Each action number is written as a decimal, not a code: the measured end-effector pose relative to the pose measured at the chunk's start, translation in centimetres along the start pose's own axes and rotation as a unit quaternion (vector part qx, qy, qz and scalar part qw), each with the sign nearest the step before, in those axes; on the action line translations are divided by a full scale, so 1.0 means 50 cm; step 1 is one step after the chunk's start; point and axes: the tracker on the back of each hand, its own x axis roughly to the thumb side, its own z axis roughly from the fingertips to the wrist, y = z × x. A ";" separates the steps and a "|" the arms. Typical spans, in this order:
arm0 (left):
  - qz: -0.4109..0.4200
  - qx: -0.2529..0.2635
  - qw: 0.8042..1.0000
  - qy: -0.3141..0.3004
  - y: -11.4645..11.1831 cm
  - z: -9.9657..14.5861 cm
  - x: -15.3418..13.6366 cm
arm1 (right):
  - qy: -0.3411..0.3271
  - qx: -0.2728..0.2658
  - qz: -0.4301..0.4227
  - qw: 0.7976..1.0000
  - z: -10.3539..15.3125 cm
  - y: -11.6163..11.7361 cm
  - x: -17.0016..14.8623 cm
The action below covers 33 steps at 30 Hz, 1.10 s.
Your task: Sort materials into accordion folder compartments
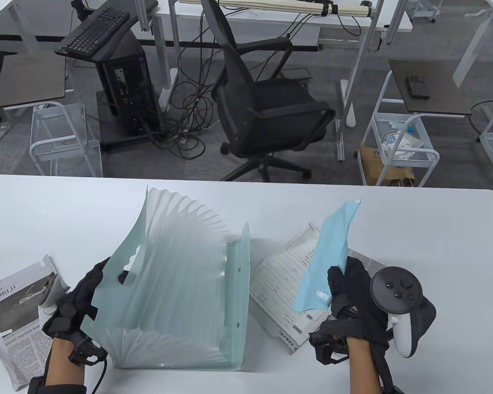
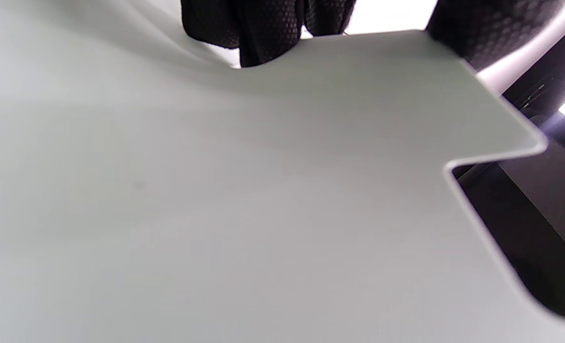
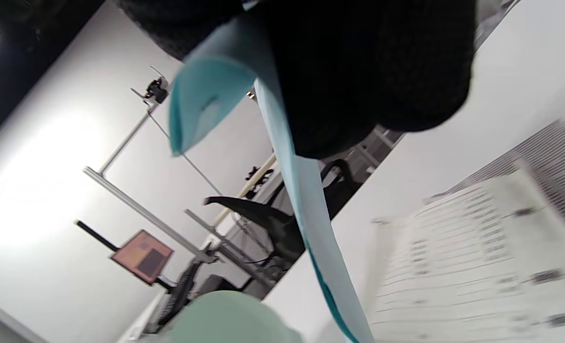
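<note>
The left hand is gripping the near cover of the accordion folder, fingers wrapped over its top edge beside the handle cutout and pulling it back so the pleated compartments are fanning open across the white surface. In the left wrist view the cover fills nearly everything, with only gloved fingertips curling over the edge.

The right hand is closing its grip on the lower end of a light blue sheet, holding it up above a printed form that is lying just right of the folder. The right wrist view shows the sheet bending and drooping out of the fingers.

The likely trouble is that limp sheet: held by one end, it is curling, so its free edge may catch on a divider top or buckle instead of sliding into a pocket. The pockets are narrow and close together, so it could slip into the wrong one. If the left hand eases off, the cover may spring forward and close the fan. A newspaper is lying left of the folder, partly under the left wrist, and could get dragged along.
</note>
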 end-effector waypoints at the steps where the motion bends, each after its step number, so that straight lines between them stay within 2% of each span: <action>1: -0.002 0.000 1.000 -0.001 0.000 0.000 0.000 | -0.012 0.010 -0.031 0.999 -0.001 0.006 0.014; 8: -0.013 0.009 1.000 -0.009 0.003 -0.001 -0.001 | -0.063 0.080 -0.144 0.984 0.001 0.060 0.099; 13: -0.015 0.010 1.000 -0.015 0.004 0.000 -0.001 | -0.093 0.146 -0.195 0.965 0.008 0.119 0.165; 22: -0.015 0.011 1.000 -0.015 0.004 0.001 -0.003 | -0.118 0.226 -0.203 0.945 0.016 0.228 0.238; 33: -0.009 0.005 1.000 -0.011 0.002 0.000 -0.006 | -0.096 0.274 -0.190 0.938 0.009 0.339 0.248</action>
